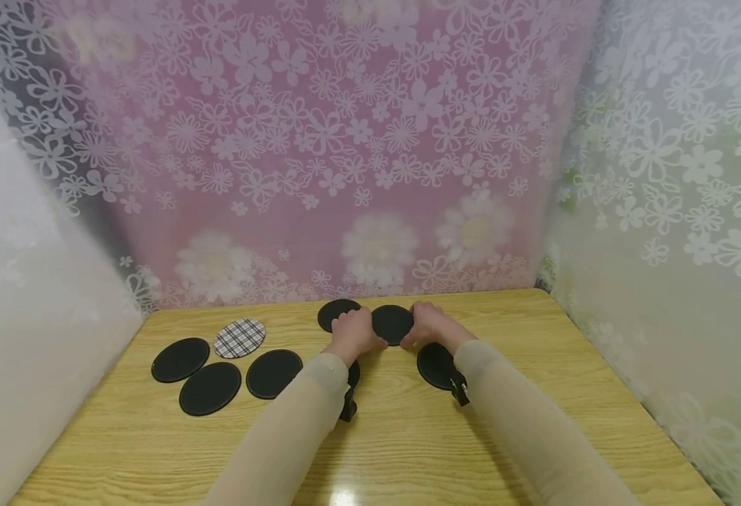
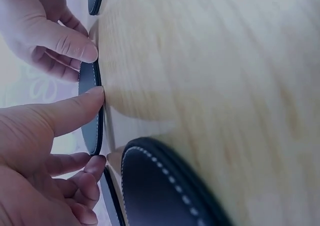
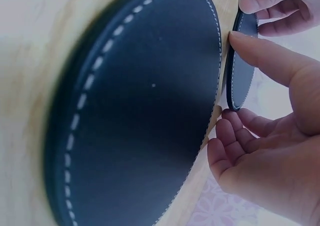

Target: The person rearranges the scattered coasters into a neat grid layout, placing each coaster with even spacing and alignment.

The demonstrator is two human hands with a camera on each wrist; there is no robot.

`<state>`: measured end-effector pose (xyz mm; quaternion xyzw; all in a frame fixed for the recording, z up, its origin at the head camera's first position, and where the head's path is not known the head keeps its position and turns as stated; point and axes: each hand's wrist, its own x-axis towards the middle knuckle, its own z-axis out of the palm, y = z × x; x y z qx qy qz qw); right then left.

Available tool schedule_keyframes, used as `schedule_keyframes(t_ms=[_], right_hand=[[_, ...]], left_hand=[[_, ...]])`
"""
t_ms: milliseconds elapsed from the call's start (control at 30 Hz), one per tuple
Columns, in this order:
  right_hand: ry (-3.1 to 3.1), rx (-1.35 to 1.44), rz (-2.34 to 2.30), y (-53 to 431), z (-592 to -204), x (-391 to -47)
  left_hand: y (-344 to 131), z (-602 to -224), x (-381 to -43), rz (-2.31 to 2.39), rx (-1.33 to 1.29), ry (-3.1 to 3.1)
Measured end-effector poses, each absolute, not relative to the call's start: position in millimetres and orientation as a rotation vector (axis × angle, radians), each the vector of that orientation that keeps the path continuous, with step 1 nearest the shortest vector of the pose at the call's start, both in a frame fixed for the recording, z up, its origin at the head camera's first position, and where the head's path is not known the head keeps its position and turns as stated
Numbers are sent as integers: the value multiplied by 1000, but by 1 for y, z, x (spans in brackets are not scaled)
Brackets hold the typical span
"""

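Note:
Both hands hold one round black coaster [image 1: 392,325] with pale stitching along its edge, toward the back of the table. My left hand [image 1: 354,332] grips its left side, thumb [image 2: 95,97] on the near edge and fingers curled at the side. From the right, my right hand [image 1: 434,325] grips it the same way, thumb [image 3: 245,43] on the rim. A second black coaster [image 1: 334,313] lies just behind the left hand, partly covered by it. Another coaster [image 1: 436,365] rests below the right wrist, and one more [image 1: 354,372] is mostly hidden under the left forearm.
On the left of the wooden table [image 1: 396,450] lie several more coasters: black ones [image 1: 181,360] and one with a white-and-black plaid face [image 1: 240,338]. A pink floral curtain [image 1: 358,176] hangs behind the table, with pale floral sheets [image 1: 680,232] at the sides.

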<state>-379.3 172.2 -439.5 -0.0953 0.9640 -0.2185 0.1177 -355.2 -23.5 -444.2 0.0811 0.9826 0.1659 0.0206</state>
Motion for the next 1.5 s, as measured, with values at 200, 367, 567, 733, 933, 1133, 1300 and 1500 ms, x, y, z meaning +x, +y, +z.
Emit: schedule_keyframes(t_ms=[200,367,567,733,933,1133,1300,1500], right_hand=[[2795,-302,-779,176,-441,-373],[2805,-368,-848,183,-438,-371],[2796,-381,-908,196,-431,-370],[2765,-343,-957,207,-432,-370],[2760,-331,-945,221,-431,-368],[2774,-326,-923,235,-436,-373],[2764,-334,-973,244,-437,-373],[2771,-352,-1003,253,-438,-372]], left_hand=[[-20,-449,-354,529,248,3059],[-16,-448,-356,575,262,3083],[-10,-445,-359,634,313,3097],[0,-443,-360,661,348,3087],[10,-447,-366,710,386,3060],[20,-447,-367,722,384,3016],[28,-449,-369,663,391,3023],[37,-449,-366,714,387,3000]])
